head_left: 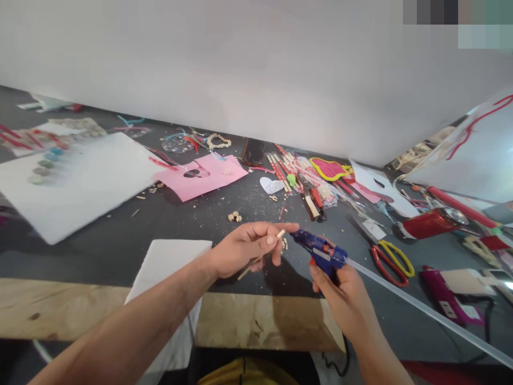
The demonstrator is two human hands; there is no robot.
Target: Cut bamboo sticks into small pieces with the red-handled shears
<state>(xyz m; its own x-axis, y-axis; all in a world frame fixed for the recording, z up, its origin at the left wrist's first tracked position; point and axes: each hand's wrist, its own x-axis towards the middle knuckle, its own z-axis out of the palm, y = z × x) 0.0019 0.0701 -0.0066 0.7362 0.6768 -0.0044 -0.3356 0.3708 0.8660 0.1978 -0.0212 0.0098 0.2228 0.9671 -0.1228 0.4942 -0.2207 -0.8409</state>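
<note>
Between the fingertips of my left hand is a thin wooden stick with a pale short end piece at its upper tip. My right hand grips a blue hot glue gun, fingers by its orange trigger. The gun's nozzle points left, close to the stick's upper tip; whether they touch I cannot tell. A long translucent glue stick runs out of the gun's back toward the lower right. Small cut wooden pieces lie in a cluster just beyond my left hand, with a few more behind its fingers.
Pink felt and a white board lie left; white foam sits under my left forearm. Scissors, a red can and a purple device stand right. Packaged sticks and a phone lie at the back.
</note>
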